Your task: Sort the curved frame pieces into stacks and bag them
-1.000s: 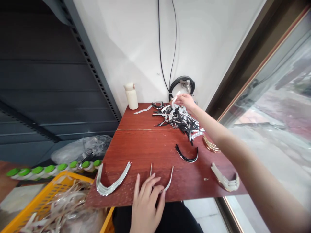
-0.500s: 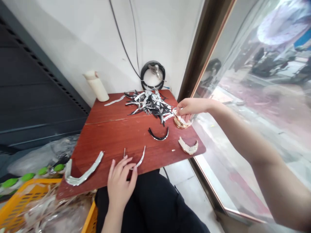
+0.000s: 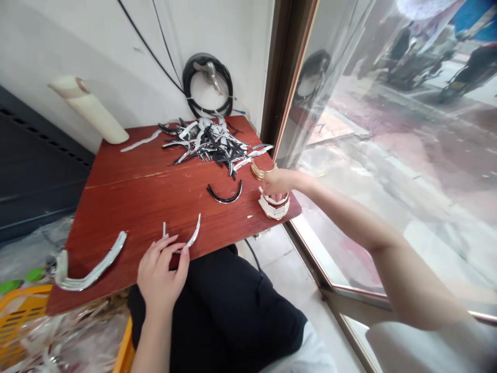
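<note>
My left hand (image 3: 163,267) lies at the table's near edge, fingers bent over a thin curved silver strip (image 3: 194,233) and thumb against it; the strip's middle is hidden beneath the fingers. My right hand (image 3: 277,182) is closed on a curved white strip (image 3: 285,199) at the table's right side. That strip is just above or touching a stack of curved white strips with gold edges (image 3: 274,211); I cannot tell which. Behind the right hand sits a bundle of gold curved strips (image 3: 259,172). A black curved strip (image 3: 225,199) lies between my hands.
A heap of black, white and silver strips (image 3: 212,142) covers the table's back. Nested silver strips (image 3: 91,277) lie front left on the red-brown table (image 3: 155,191). A cream bottle (image 3: 93,114) stands back left. A yellow basket (image 3: 124,347) is below, a glass pane (image 3: 349,207) to the right.
My right hand has moved from the gold bundle toward the near stack, bringing a curved strip with it. My left hand stays on the silver strip. The view has turned to the right.
</note>
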Motion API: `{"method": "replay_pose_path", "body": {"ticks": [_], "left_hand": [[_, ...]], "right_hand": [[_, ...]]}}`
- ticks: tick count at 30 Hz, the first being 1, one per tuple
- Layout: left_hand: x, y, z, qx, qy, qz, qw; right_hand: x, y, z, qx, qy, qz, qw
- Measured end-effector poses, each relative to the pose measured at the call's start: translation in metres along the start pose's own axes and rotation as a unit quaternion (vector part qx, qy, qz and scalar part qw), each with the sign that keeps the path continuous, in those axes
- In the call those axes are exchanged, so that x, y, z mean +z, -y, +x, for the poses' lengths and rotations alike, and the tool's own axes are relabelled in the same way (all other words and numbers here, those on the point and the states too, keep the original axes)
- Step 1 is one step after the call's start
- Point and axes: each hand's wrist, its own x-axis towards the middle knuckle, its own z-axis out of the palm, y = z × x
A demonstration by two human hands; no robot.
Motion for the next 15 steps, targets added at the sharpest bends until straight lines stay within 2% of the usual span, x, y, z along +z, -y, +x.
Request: {"method": "replay_pose_path", "body": {"ticks": [5,11,15], "left_hand": [[-0.001,0.000,-0.001,-0.010,0.009,0.003,1.000],[-0.002,-0.001,0.001,-0.010,0.016,0.005,1.000],[-0.003,-0.003,0.002,-0.009,0.017,0.012,1.000]], "right_hand": [[0.001,-0.021,-0.020,-0.035,-0.083,0.001,0.996],[0.021,-0.039,-0.028,-0.073,-0.064,0.009,0.995],[0.035,-0.045,-0.027,-0.066,-0.066,0.028,0.995]]}}
